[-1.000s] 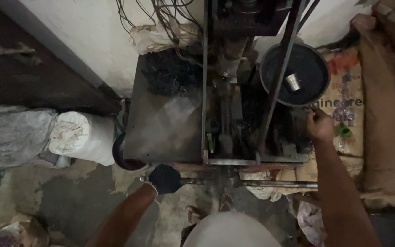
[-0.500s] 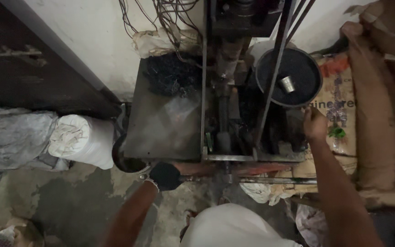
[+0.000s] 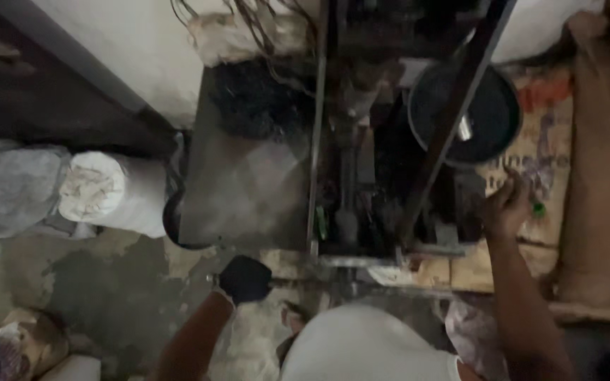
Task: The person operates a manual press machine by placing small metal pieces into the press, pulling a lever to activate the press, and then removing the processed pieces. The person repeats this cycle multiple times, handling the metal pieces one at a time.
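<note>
A black knob (image 3: 246,279) at the front of the machine (image 3: 361,176) is being gripped by the closed left hand (image 3: 238,282), judged rigid and best held around its rim, while the right hand (image 3: 506,208), fingers curled, is being rested beside the machine's black wheel (image 3: 492,116).

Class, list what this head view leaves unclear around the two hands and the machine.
- Left hand: wrapped over a dark knob, fingers lost in blur.
- Right hand: whatever it grips is hidden by the hand and dim light.
- Machine interior: too dark to read.
- Black wheel: crossed by a slanted bar.
</note>
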